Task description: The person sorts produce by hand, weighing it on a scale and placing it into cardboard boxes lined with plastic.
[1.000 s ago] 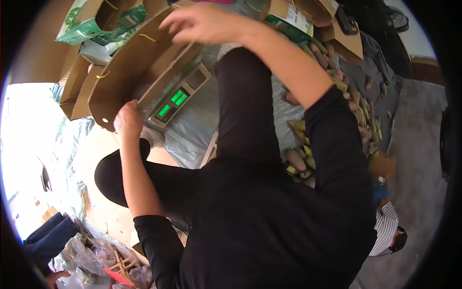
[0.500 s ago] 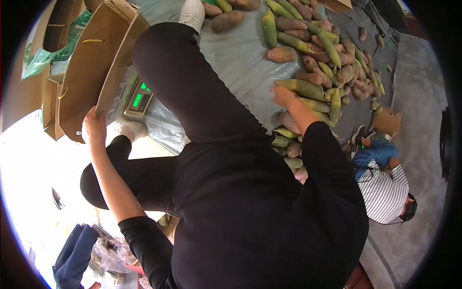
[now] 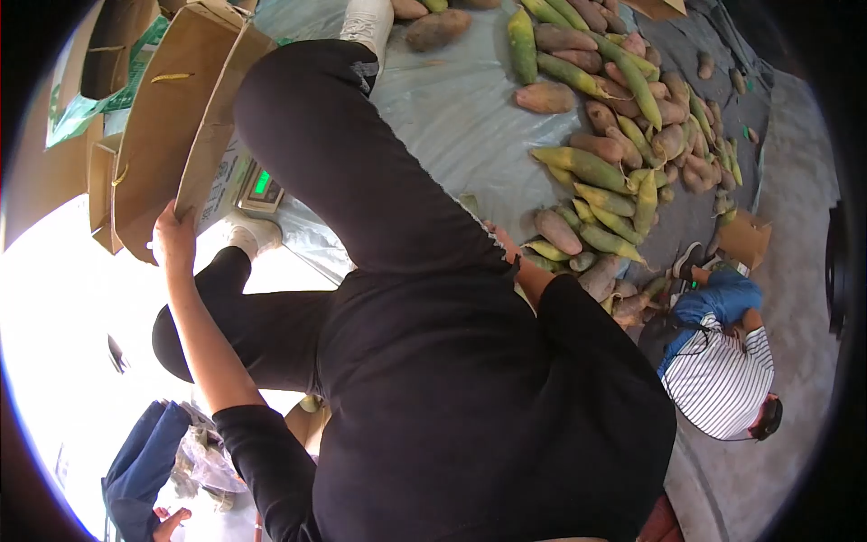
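Note:
My left hand (image 3: 173, 240) is closed on the edge of an upright cardboard box (image 3: 155, 154), thumb and fingers pinching its wall. The box stands against a digital scale (image 3: 261, 187) with a lit green display. On the other side, my right hand (image 3: 504, 242) is low behind my thigh, its fingers mostly hidden. A small pale green shape (image 3: 468, 201) shows just past the thigh near that hand; I cannot tell whether the hand holds it. Close by lies a heap of long green radishes (image 3: 582, 168) and brownish-red sweet potatoes (image 3: 557, 232).
Plastic sheeting (image 3: 452, 117) covers the floor under the heap. More cardboard boxes (image 3: 68, 181) stand at far left. A person in a striped shirt (image 3: 722, 370) crouches at right, near a small carton (image 3: 745, 237). Another person's blue-clad legs (image 3: 144, 470) show at lower left.
My right hand has drawn back from the radish heap toward my thigh, where its fingers are now mostly hidden. The left hand keeps its hold on the box. The view has shifted slightly.

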Motion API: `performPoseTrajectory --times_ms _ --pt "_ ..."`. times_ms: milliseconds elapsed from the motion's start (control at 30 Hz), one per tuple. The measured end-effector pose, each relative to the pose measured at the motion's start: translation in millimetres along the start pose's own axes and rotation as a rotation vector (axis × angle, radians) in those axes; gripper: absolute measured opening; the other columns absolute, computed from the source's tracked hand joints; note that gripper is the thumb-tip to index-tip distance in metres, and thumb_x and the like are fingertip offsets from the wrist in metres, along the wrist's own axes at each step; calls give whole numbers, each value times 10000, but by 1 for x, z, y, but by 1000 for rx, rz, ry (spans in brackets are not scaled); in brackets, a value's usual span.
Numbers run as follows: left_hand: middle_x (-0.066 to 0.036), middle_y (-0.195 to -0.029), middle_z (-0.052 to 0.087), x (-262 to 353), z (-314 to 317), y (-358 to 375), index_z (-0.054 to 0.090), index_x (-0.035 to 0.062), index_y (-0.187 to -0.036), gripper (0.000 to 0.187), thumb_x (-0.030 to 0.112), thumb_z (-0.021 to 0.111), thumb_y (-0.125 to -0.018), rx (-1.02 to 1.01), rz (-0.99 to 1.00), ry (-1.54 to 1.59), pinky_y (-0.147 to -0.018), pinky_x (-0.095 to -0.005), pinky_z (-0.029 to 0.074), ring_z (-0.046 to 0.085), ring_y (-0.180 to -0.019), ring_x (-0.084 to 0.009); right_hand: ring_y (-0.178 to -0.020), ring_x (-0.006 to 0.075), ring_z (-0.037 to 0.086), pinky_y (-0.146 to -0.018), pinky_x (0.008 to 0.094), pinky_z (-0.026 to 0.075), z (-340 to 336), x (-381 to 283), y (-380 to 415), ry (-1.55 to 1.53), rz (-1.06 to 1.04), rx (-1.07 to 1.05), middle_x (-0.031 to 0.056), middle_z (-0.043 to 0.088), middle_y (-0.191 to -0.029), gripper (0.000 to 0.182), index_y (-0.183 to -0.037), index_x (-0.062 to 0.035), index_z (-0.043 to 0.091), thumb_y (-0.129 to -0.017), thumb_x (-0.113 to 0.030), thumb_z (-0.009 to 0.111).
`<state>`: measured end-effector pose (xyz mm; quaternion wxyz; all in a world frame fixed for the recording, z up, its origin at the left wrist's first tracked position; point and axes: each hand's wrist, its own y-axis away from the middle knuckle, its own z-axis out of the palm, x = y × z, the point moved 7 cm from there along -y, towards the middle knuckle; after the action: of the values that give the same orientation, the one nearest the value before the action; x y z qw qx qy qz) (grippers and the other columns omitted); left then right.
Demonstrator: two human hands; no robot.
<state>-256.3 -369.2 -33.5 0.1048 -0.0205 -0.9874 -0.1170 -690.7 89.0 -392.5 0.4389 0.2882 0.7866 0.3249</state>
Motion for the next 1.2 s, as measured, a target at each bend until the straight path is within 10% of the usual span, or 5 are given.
performPoseTrajectory --times_ms 100,200,433,933,1200 --pt "-179 -832 636 -3 0 -1 621 27 -992 235 129 584 -783 -11 -7 53 -713 -357 457 626 -788 -297 -1135 400 451 -907 440 409 16 52 -51 -76 95 -205 237 456 -1237 764 -1311 -41 312 -704 -315 686" --pt "-175 -826 636 -5 0 0 630 57 -981 241 136 595 -756 -10 -28 36 -706 -375 458 622 -785 -306 -1156 394 434 -936 423 389 -50 -96 -9 294 -31 -70 255 469 -1217 830 -1352 -27 238 -718 -337 676" --pt "-148 -836 638 -4 -2 0 638 95 -962 220 147 577 -758 2 -83 13 -714 -385 466 618 -804 -309 -1170 369 435 -955 403 377 -48 -122 -56 41 -293 98 263 461 -1233 706 -1284 -7 379 -731 -336 668" --pt "-221 -790 594 -14 5 0 610 -24 -898 189 20 564 -719 115 10 97 -711 -388 457 594 -795 -354 -914 278 586 -813 367 454 -13 16 -133 -170 -69 150 179 603 -980 613 -1085 7 515 -645 -340 763" --pt "-102 -943 632 4 -10 9 651 126 -974 261 56 498 -774 9 -67 -68 -785 -392 479 606 -890 -303 -952 205 546 -849 333 437 -183 -263 -17 -123 -334 379 93 575 -1027 585 -1133 -33 514 -599 -21 751"
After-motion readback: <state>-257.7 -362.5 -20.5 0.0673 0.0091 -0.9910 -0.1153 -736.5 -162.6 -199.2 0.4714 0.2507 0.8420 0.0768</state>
